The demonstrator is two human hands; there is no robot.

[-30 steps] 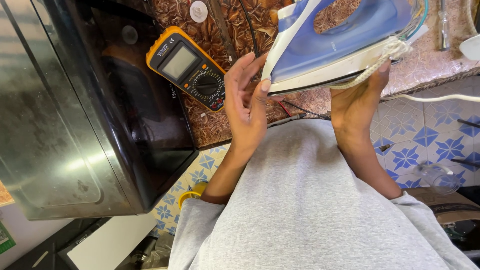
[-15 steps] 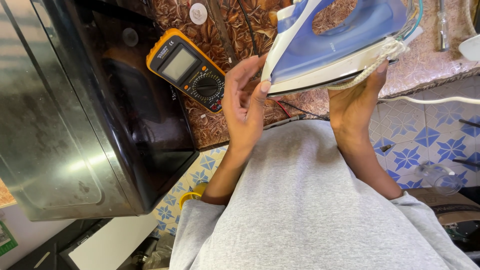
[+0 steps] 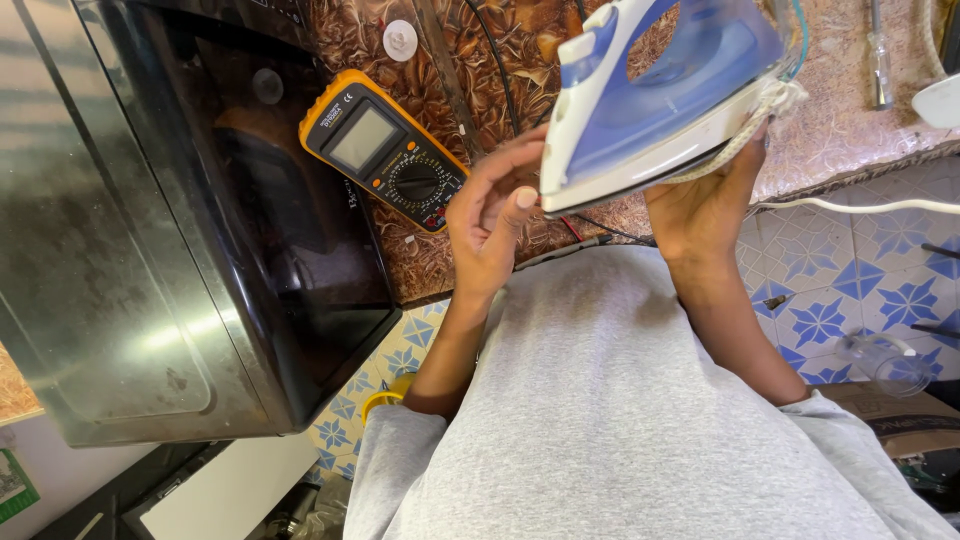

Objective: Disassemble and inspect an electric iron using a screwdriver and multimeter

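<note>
Head view: both hands, left hand (image 3: 495,215) and right hand (image 3: 705,205), gripping the blue-and-white iron (image 3: 665,90).

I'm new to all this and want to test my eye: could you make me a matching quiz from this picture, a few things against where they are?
Things:
1. iron
2. multimeter
3. microwave
4. white cap

Places:
A. flat on the brown counter, beside the microwave
B. held up in both hands
C. far left, dark glass door
D. on the counter above the multimeter

Pairs: 1-B, 2-A, 3-C, 4-D
</note>
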